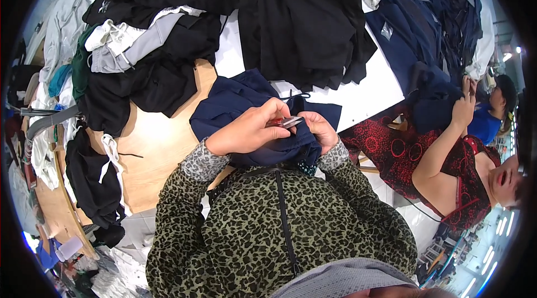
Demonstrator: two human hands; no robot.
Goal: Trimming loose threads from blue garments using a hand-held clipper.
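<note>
Overall, a large desk [159,166] is seen, pale wood on the left and white toward the centre and right. Most of its far side is covered by black garments [302,24], laid in thick, overlapping piles. A leopard-print jacket [235,225] is worn by the person whose hands are at work. At the far right, a navy heap [400,24] is spread over the desk, and beside it a co-worker [380,144] in a red-and-black patterned outfit is noted, one arm raised toward the fabric. A navy garment [238,96], the piece being handled, is located at the near edge of the desk, directly before the jacket, partly bunched up between the two hands. Among the black pile on the left, a grey garment [137,46] is found. The left grip [251,127] is closed around a pair of small snips [288,122], red at the handle, with the metal blades pointed toward the other hand. By the right grip [319,129], the navy fabric is pinched just beside the blade tips. Whether the blades are touching the cloth cannot be determined. Beyond the hands, a dark drawstring [295,96] is observed against the white surface.
</note>
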